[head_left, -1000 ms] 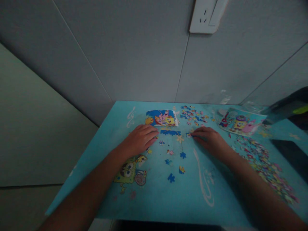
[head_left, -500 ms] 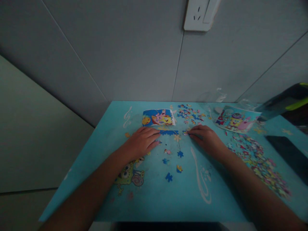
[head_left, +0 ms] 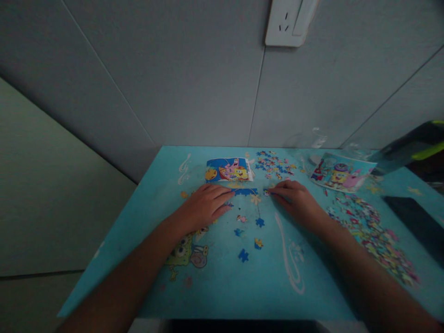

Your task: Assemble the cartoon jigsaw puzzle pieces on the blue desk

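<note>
Both hands palm-down, fingers flat & extended: left hand (head_left: 204, 206), right hand (head_left: 294, 199), forearms angled inward.

Dim, murky indoor light, soft overall blur, wide-angle bending at edges

A home: cartoon-printed child's table (head_left: 215, 273) against a wall with a socket (head_left: 287, 21).

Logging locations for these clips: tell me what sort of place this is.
Probably a home or playroom corner: a small cartoon-printed table stands against a panelled wall with a power socket, and loose jigsaw pieces lie beside a picture card.
</note>
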Demonstrator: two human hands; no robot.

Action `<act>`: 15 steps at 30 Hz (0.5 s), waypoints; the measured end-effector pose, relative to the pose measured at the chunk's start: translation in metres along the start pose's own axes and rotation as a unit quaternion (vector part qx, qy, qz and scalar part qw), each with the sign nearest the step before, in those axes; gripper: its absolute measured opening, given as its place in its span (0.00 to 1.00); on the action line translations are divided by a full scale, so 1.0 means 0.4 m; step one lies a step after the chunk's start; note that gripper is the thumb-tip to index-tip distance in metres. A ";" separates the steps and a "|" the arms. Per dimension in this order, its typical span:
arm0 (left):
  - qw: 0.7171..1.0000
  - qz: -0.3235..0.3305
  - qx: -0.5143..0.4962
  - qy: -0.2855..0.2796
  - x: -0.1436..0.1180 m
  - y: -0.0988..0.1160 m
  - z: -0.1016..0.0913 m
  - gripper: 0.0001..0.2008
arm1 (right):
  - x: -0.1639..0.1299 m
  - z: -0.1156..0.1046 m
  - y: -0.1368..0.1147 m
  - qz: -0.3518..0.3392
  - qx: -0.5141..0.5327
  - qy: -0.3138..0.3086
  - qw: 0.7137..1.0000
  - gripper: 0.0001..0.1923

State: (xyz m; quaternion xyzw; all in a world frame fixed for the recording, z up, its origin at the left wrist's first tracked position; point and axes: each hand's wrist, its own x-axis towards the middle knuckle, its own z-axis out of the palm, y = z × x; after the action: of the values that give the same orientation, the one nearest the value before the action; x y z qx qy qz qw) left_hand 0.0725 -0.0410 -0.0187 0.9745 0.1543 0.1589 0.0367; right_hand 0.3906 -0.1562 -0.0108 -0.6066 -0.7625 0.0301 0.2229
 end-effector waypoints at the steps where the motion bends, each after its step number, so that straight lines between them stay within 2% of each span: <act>1: 1.000 -0.002 0.001 -0.002 0.001 0.002 0.001 0.20 | -0.001 0.000 0.000 -0.002 -0.005 -0.006 1.000 0.15; 10: 0.999 -0.040 0.014 0.006 0.013 0.024 0.023 0.21 | -0.003 0.009 0.016 -0.005 -0.027 -0.024 0.999 0.19; 15: 0.999 -0.036 0.016 0.006 0.013 0.025 0.022 0.20 | -0.004 0.009 0.014 0.001 -0.029 -0.019 0.999 0.18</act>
State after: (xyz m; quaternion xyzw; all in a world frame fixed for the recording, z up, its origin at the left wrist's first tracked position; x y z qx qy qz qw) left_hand 0.0828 -0.0492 -0.0242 0.9677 0.1926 0.1609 0.0254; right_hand 0.3946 -0.1552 -0.0165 -0.6130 -0.7665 0.0192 0.1908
